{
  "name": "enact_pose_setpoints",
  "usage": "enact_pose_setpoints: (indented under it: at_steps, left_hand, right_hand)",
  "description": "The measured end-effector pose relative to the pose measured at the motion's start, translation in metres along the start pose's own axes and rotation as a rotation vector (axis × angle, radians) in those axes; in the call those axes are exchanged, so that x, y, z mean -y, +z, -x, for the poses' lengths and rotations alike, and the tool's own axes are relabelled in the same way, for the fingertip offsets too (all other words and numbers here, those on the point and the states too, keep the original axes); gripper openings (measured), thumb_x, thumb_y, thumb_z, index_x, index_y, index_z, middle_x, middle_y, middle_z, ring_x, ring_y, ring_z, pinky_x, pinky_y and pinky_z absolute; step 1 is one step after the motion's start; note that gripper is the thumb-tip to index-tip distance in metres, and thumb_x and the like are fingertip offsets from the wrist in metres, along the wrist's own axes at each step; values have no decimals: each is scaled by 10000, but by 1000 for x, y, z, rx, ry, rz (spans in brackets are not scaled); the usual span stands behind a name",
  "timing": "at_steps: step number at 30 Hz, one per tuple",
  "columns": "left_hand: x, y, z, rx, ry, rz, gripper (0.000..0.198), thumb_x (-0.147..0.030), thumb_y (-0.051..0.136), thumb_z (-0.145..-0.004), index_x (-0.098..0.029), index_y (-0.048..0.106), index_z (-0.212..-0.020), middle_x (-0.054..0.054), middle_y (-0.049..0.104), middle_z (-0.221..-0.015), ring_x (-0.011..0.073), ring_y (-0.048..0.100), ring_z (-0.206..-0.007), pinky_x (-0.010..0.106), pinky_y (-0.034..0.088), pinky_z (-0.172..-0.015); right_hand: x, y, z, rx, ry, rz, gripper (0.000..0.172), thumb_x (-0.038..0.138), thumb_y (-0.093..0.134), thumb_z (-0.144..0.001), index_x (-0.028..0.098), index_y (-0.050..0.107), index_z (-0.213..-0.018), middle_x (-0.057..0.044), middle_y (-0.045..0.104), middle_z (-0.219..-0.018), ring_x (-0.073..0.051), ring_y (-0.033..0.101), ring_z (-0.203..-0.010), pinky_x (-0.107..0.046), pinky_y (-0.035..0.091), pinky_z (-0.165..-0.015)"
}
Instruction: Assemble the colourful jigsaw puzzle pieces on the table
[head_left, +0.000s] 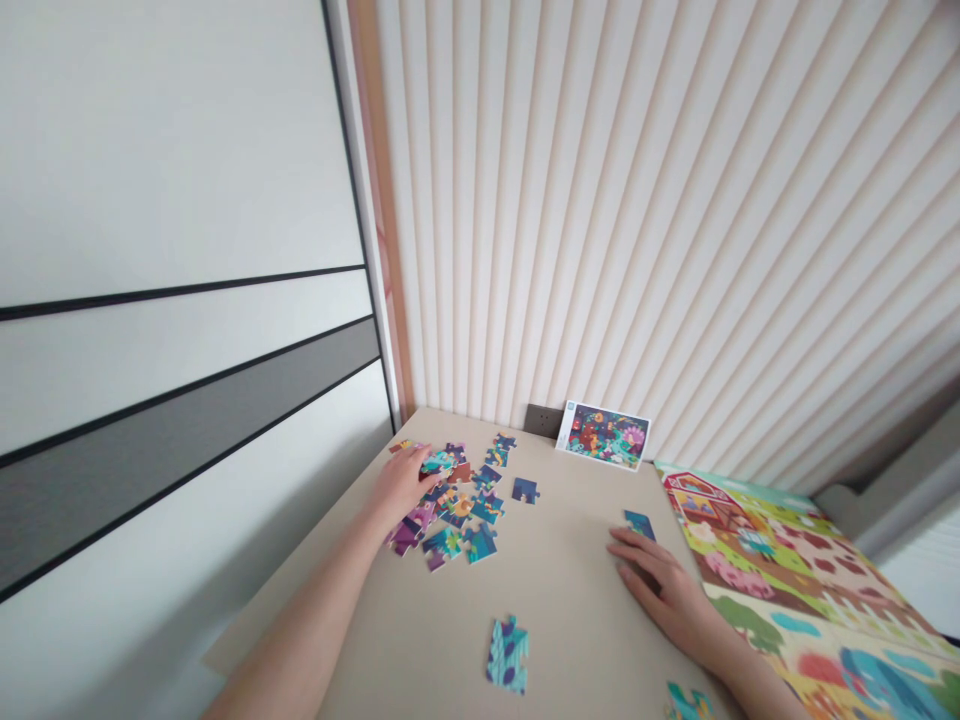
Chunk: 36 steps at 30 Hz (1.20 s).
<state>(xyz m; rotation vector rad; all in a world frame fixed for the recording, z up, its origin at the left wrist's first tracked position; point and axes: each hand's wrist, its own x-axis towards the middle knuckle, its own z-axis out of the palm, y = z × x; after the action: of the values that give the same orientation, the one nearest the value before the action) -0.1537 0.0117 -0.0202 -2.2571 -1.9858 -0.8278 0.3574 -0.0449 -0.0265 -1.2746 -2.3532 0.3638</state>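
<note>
My left hand (401, 485) reaches over a pile of jigsaw puzzle pieces (456, 505) on the left part of the table. Thumb and fingers are closed at a teal puzzle piece (439, 462). My right hand (660, 580) lies palm down on the table with its fingers stretched out, holding nothing. Just beyond its fingertips is a dark blue piece (639, 524), partly covered by the hand. Apart from the pile sits another dark blue piece (526, 490). A light teal piece with purple spots (508, 655) lies nearer to me.
A picture card (604, 437) leans against the pleated curtain (510, 200) beside a dark socket (544, 420). On the right spreads a colourful farm picture (757, 540). One green-blue piece (686, 702) is cut off at the bottom edge. A white panelled surface (187, 180) borders the left side.
</note>
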Motion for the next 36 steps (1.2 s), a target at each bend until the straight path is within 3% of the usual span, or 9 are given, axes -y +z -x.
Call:
enact_pose_setpoints:
  at_steps: [8, 16, 21, 28, 36]
  left_hand:
    - [-22, -15, 1, -73, 86, 77, 487, -197, 630, -907, -253, 528, -1380, 85, 621, -1319, 261, 577, -1231, 433, 456, -1082]
    - [-44, -22, 2, -147, 159, 169, 480, -231, 555, -967, -263, 459, -1436, 79, 592, -1385, 256, 552, -1287, 441, 428, -1121]
    - [-73, -20, 12, -99, 269, 206, 420, -298, 541, -997, -271, 491, -1413, 74, 604, -1368, 251, 557, -1280, 453, 402, -1151]
    - [-109, -12, 28, 61, 448, 268, 457, -332, 572, -992, -298, 498, -1441, 74, 604, -1381, 263, 532, -1314, 462, 406, -1161]
    - [-107, -6, 30, 142, 495, 265, 515, -278, 550, -1004, -312, 432, -1503, 59, 571, -1448, 243, 514, -1351, 462, 393, -1182]
  right_hand:
    - [-2, -2, 0, 29, 1, -4, 382, 450, 509, -1006, 310, 648, -1333, -66, 550, -1486, -305, 521, -1367, -511, 448, -1146]
    - [4, -4, -1, 28, 8, -33, 374, 454, 512, -1006, 316, 654, -1323, -63, 554, -1483, -300, 529, -1362, -503, 448, -1146]
    - [11, -8, -1, 39, 34, -53, 372, 464, 493, -1012, 299, 673, -1291, -69, 545, -1489, -301, 517, -1373, -514, 437, -1153]
    - [21, -12, -2, 12, 29, -70, 364, 440, 462, -1027, 274, 685, -1264, -93, 587, -1440, -292, 534, -1355, -528, 444, -1143]
    - [20, -12, -3, -8, 28, -90, 357, 451, 481, -1019, 278, 705, -1237, -95, 609, -1415, -299, 560, -1329, -524, 465, -1124]
